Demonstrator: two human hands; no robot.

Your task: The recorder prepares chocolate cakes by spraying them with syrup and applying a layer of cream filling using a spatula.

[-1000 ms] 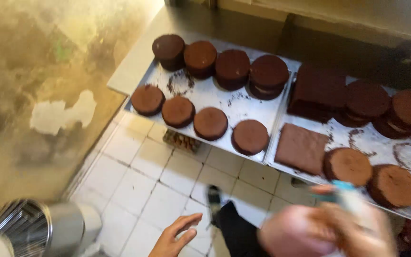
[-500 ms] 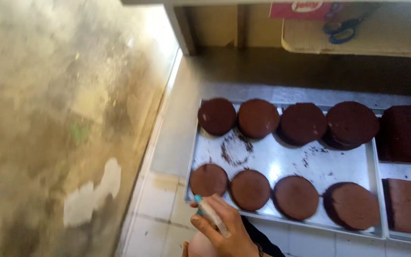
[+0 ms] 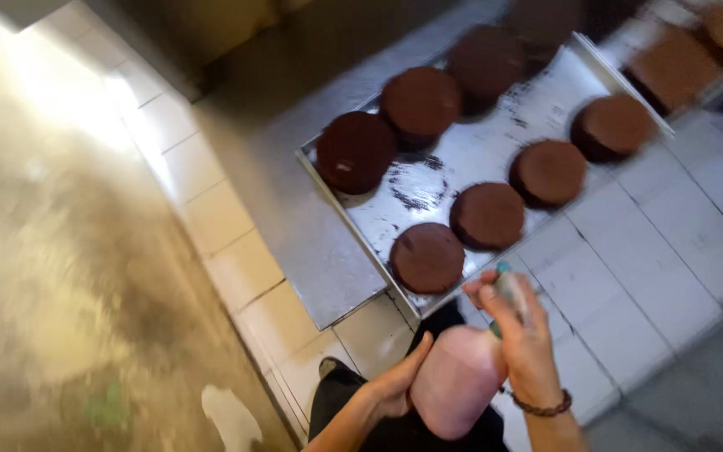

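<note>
My right hand (image 3: 522, 339), with a bead bracelet at the wrist, grips the upper end of a pink piping bag (image 3: 456, 383) near its teal nozzle (image 3: 504, 269). Cupped against the bag's lower left side is my left hand (image 3: 397, 387). The nozzle sits just off the front edge of a metal tray (image 3: 360, 238), close to the nearest round chocolate cake (image 3: 427, 257). Several more round chocolate cakes lie on the tray in two rows, among them one (image 3: 488, 215) to the right and a darker one (image 3: 355, 151) at the back left.
A second tray (image 3: 671, 67) with brown cakes shows blurred at the top right. The trays rest on a steel counter (image 3: 294, 218) edged with white tiles (image 3: 629, 251). A worn floor (image 3: 60, 276) lies to the left. My dark clothing (image 3: 353, 410) is below.
The view has swung and tilted, so the tray now runs diagonally. My right hand still holds the nozzle end by the tray's front edge; the pink bag and my left hand on it have come into view.
</note>
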